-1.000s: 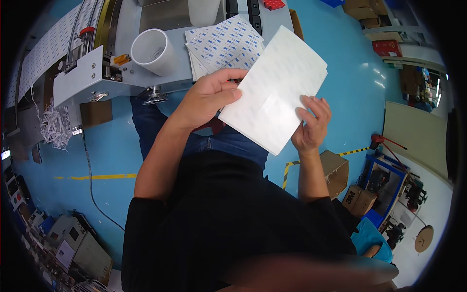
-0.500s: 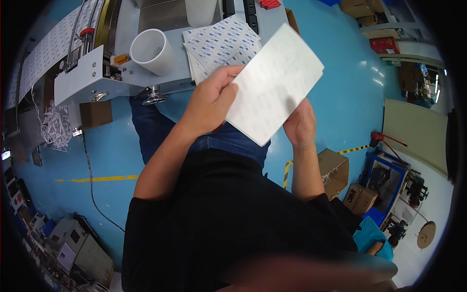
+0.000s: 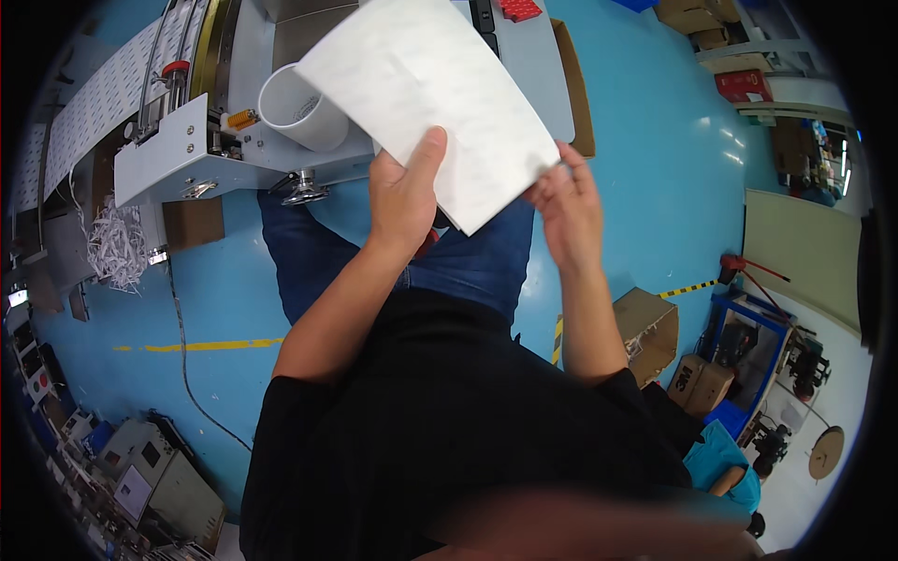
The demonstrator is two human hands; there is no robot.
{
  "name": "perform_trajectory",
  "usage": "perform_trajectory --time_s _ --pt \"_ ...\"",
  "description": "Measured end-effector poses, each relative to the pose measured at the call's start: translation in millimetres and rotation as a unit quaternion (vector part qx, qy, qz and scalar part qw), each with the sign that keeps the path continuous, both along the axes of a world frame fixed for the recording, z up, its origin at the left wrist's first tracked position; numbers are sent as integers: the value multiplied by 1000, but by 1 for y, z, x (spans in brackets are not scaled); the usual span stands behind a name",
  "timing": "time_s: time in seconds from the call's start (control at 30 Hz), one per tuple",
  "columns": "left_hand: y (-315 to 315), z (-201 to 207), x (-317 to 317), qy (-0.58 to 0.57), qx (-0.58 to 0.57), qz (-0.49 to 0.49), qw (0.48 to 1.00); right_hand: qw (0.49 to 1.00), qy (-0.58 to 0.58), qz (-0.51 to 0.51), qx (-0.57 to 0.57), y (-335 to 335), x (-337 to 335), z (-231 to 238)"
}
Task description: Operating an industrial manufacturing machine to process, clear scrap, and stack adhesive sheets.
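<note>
A small stack of white paper sheets (image 3: 449,89) is held up over the worktable edge, tilted with one corner toward me. My left hand (image 3: 404,192) grips its near left edge, thumb lying on top and the other fingers hidden beneath. At the right corner, my right hand (image 3: 571,201) has its curled fingertips closed on the sheets' edge. To the left, a white cylindrical cup (image 3: 323,126) stands on the grey worktable (image 3: 351,154). The raised stack covers the table area behind it.
On the left is a machine with a white side plate (image 3: 159,154) and a patterned white web (image 3: 89,117). Shredded paper strips (image 3: 117,248) hang below it. A metal hand knob (image 3: 304,189) juts from the table front. An open cardboard box (image 3: 645,327) sits on the floor at right.
The stack has turned counterclockwise and moved up and left, now covering the blue-printed sheets on the table. My left thumb has shifted onto its face; my right fingers have moved to its right corner.
</note>
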State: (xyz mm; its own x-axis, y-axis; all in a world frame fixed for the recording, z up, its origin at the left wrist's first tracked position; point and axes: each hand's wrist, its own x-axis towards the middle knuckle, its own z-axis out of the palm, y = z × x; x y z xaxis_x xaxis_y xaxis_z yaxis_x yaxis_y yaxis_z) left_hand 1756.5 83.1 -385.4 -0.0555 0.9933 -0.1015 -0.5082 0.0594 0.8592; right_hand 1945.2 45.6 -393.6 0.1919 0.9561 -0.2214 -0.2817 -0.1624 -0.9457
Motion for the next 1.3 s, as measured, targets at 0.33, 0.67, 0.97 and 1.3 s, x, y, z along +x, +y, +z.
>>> perform_trajectory --time_s 0.33,0.67,0.97,1.3 --pt "-17 -7 21 162 111 64 978 994 86 -11 67 13 -65 11" --pt "-18 -10 17 187 136 86 969 995 83 -14 54 7 -64 9" --pt "-19 -5 18 217 167 87 958 995 70 -16 63 9 -66 12" --pt "-16 -2 12 188 105 80 973 994 93 11 59 7 -66 23"
